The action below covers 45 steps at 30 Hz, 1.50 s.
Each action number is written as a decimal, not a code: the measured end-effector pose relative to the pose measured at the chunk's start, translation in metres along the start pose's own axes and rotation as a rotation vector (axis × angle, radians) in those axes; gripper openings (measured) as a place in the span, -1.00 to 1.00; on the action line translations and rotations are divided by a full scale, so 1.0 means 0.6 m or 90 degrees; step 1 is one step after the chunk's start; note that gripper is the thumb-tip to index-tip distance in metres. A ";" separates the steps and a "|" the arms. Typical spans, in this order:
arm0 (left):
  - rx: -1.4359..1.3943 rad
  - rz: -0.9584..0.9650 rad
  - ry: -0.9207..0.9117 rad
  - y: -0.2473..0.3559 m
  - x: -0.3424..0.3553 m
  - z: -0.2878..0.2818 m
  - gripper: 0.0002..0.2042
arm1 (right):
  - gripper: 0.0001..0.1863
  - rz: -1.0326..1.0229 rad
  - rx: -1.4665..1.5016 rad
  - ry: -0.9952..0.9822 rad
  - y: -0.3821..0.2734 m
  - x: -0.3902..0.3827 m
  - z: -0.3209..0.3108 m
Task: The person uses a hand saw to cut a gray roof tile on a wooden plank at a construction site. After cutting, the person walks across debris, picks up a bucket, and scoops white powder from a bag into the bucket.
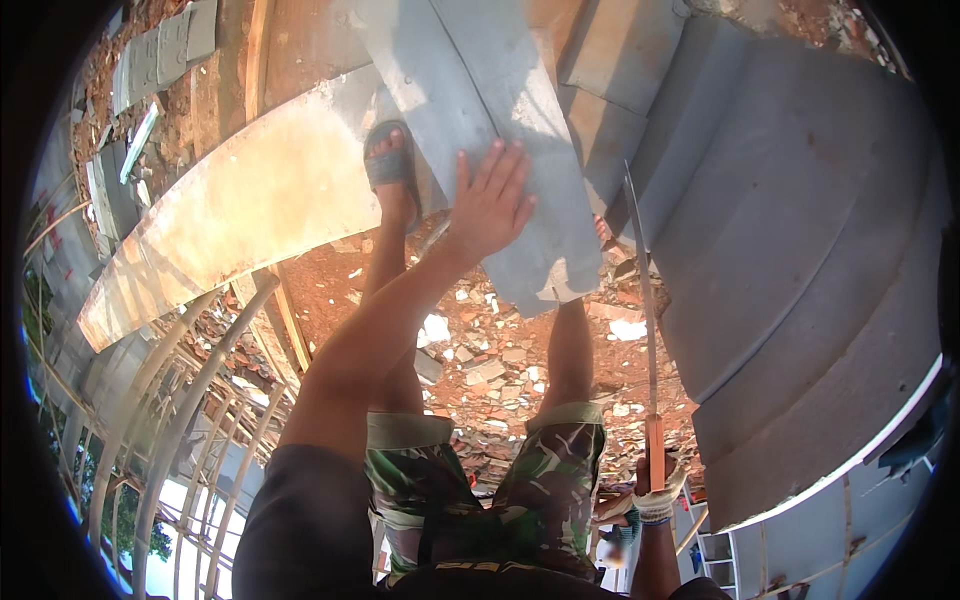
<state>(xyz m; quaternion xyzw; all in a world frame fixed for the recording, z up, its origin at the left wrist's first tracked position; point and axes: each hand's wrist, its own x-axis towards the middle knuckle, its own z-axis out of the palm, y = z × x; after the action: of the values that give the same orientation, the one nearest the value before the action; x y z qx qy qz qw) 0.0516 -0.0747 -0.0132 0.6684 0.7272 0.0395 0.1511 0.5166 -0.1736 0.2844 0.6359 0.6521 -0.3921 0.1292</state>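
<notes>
My left hand [490,200] lies flat, fingers spread, on a long grey board [545,225] that reaches from the top of the view down between my legs. A dark seam runs lengthwise along it. At the lower right my right hand [657,498], in a pale work glove, is closed round the orange-brown handle of a hand saw [651,340]. The thin blade points up and away, to the right of the board and apart from it. My left foot in a grey sandal [390,155] stands beside the board; toes of my right foot show at its right edge.
A broad pale panel [250,195] stretches out on the left. Large grey sheets [800,230] lie on the right. Broken tile rubble [490,370] covers reddish soil beneath me. Bamboo poles [190,350] stand at the lower left, and grey offcuts [165,55] lie at the upper left.
</notes>
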 end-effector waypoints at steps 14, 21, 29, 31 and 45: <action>-0.007 -0.495 0.221 -0.378 0.270 -0.211 -0.15 | -0.81 -0.135 0.087 0.053 -0.072 0.139 0.051; -0.451 -0.749 0.159 -0.104 0.108 -0.061 -0.18 | -0.73 -0.078 0.204 -0.082 -0.180 0.186 0.051; -0.583 -0.724 0.291 -0.002 0.047 -0.030 -0.32 | -0.70 -0.111 0.222 -0.095 -0.222 0.200 0.084; -0.574 -0.719 0.304 -0.013 0.048 -0.034 -0.32 | -0.69 -0.097 0.229 -0.102 -0.221 0.198 0.090; -0.468 -0.712 0.309 -0.031 0.060 -0.043 -0.34 | -0.70 -0.080 0.157 -0.122 -0.191 0.167 0.092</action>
<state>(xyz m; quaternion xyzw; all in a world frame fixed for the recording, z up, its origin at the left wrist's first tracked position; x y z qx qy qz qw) 0.0248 -0.0375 0.0006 0.0729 0.9140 0.3464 0.1980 0.3760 -0.1248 0.2206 0.5646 0.6223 -0.5352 0.0867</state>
